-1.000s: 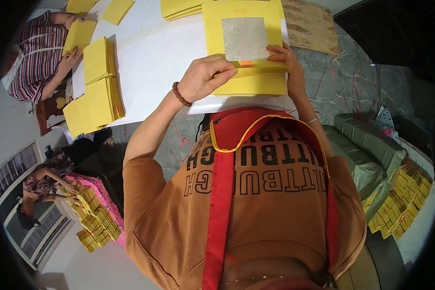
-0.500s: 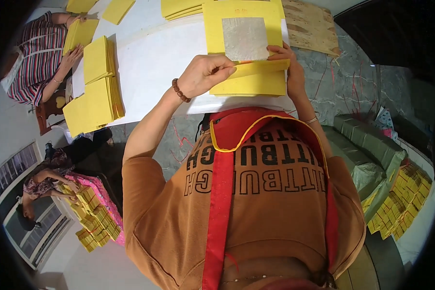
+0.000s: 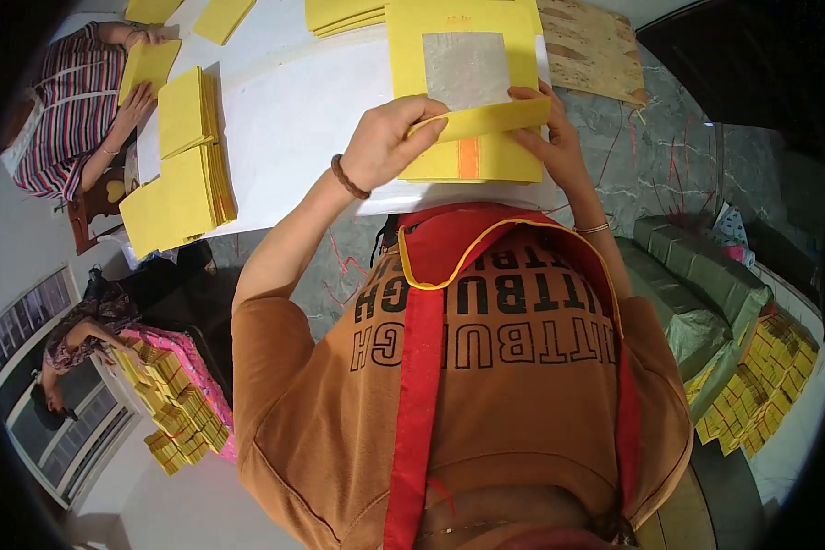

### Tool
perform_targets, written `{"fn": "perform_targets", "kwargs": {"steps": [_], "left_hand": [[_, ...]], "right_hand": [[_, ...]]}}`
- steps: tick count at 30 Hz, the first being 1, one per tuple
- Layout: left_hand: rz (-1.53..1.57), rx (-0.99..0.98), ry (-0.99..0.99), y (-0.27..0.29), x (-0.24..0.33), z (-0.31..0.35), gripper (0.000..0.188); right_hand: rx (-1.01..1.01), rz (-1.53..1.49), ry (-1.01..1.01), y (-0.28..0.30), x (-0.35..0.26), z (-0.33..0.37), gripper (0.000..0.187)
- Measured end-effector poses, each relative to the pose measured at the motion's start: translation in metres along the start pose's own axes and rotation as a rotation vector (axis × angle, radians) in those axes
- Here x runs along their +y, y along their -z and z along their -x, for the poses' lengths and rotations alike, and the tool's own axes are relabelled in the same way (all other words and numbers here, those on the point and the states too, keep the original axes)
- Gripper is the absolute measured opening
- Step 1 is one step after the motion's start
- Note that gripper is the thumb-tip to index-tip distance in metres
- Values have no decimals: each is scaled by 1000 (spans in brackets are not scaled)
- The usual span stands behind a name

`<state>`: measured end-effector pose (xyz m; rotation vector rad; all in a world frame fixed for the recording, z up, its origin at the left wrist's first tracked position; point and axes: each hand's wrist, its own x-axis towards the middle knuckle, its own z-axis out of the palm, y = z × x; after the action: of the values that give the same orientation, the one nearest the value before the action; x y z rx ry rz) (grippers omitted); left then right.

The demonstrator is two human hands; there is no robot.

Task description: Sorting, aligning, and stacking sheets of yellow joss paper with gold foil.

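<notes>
A pile of yellow paper sheets (image 3: pixel 522 55) lies at the near edge of the white table, the top one bearing a silver-grey square patch (image 3: pixel 466 69). A folded strip of a yellow paper sheet (image 3: pixel 495 120) runs across the lower part of the pile. My left hand (image 3: pixel 390 142) pinches the strip's left end between thumb and fingers. At its right end, my right hand (image 3: pixel 557 145) grips the strip, thumb below and fingers above. Under the strip an orange band (image 3: pixel 468 158) shows on the yellow paper beneath.
Stacks of yellow paper (image 3: pixel 185 156) stand left on the white table (image 3: pixel 293 119); another stack (image 3: pixel 348 16) lies farther back. Two other people (image 3: pixel 73 110) handle yellow paper on the left. A wooden board (image 3: pixel 591 50) is at the right, beyond a green sofa (image 3: pixel 697 284) and bundled yellow paper (image 3: pixel 761 385).
The strip has lifted and narrowed between my hands, uncovering the orange band. My right thumb has come into view below the strip, and my left hand has turned slightly.
</notes>
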<state>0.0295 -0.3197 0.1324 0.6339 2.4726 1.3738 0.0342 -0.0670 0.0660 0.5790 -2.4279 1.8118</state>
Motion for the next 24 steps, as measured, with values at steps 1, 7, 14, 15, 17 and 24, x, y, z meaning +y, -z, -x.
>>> {"fn": "perform_targets", "kwargs": {"steps": [1,7,14,15,17,24], "left_hand": [[-124,146,-183,-4,2,2,28],[-426,167,-517,10,-5,14,53],[-351,276,-334,-4,-30,7,49],[-392,240,-372,-2,-31,5,43],[-435,211,-412,3,-32,4,37],[-675,97,-616,10,-4,23,27]], "right_hand": [[-11,-27,20,2,7,0,27],[3,-52,42,2,15,-1,36],[23,-64,49,-1,5,-2,44],[20,-62,54,-3,-1,-3,44],[131,62,49,-5,-17,-3,48],[-66,498,311,22,-41,3,35]]}}
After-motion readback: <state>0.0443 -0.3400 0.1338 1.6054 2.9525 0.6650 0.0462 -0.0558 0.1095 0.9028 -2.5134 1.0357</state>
